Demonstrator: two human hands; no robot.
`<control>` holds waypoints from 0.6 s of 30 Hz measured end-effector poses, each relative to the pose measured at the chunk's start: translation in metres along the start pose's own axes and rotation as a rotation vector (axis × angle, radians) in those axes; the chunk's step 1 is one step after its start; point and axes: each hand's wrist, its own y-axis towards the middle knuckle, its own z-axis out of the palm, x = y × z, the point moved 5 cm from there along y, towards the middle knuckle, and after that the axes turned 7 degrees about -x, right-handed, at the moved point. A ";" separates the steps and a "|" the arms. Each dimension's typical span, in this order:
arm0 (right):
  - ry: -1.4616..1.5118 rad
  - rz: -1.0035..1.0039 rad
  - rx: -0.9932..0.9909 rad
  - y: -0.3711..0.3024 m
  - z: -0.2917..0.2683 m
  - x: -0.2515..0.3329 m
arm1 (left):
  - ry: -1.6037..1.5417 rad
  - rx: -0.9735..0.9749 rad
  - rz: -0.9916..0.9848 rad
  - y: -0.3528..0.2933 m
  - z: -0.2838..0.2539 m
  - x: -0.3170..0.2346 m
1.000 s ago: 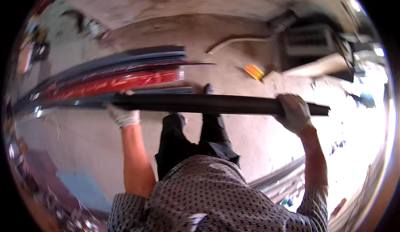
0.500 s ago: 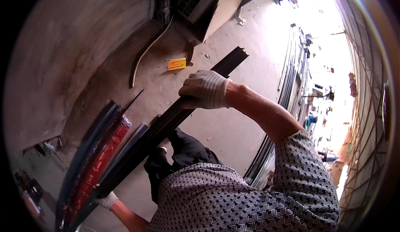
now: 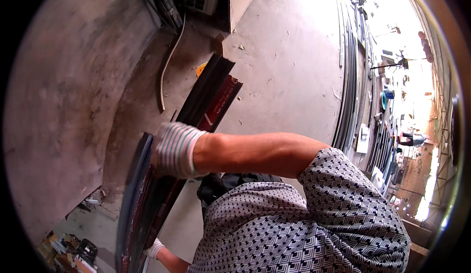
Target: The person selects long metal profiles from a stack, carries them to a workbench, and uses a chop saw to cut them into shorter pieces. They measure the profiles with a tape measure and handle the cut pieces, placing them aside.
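Note:
My right hand (image 3: 172, 149), in a striped white work glove, grips a long dark metal profile (image 3: 203, 94) that runs from the upper middle down to the lower left. The profile lies along a stack of similar long dark and red strips (image 3: 132, 209) on the concrete floor. My left hand (image 3: 155, 248), also gloved, shows only partly at the bottom edge, against the lower end of the same profile; its fingers are hidden. My patterned shirt fills the lower right.
A grey wall (image 3: 73, 101) rises on the left, with a pale hose (image 3: 169, 62) and a yellow object (image 3: 200, 69) at its foot. More long metal profiles (image 3: 349, 77) lie along the right side. Clutter (image 3: 68, 251) sits at the lower left.
The view has swung further round. The profile I carried has come down onto the stack by the wall, and my right hand has slid lower along it.

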 end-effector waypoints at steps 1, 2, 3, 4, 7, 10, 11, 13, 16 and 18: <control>-0.030 -0.041 0.013 0.004 0.004 0.010 | 0.031 -0.034 -0.015 0.000 0.002 0.001; 0.023 0.002 0.038 0.008 0.001 0.017 | 0.052 -0.061 -0.034 -0.001 0.002 0.003; -0.001 -0.021 0.079 0.011 0.000 0.024 | 0.075 -0.083 -0.036 -0.003 -0.001 0.003; -0.026 -0.044 0.120 0.013 -0.001 0.029 | 0.095 -0.103 -0.044 -0.006 -0.002 0.001; -0.006 -0.090 0.139 0.021 -0.007 0.039 | 0.102 -0.163 -0.053 -0.012 -0.014 -0.012; 0.001 -0.092 0.126 0.024 -0.011 0.051 | -0.059 -0.288 -0.092 -0.010 -0.008 -0.011; 0.016 -0.094 0.151 0.028 -0.010 0.052 | -0.031 -0.319 -0.060 -0.015 -0.007 -0.014; 0.028 -0.078 0.195 0.030 -0.006 0.048 | 0.038 -0.371 -0.023 -0.028 0.007 -0.005; 0.025 -0.062 0.220 0.031 0.011 0.039 | 0.110 -0.364 -0.020 -0.054 0.037 0.007; 0.016 -0.050 0.204 0.034 0.025 0.034 | 0.152 -0.376 -0.007 -0.069 0.049 0.011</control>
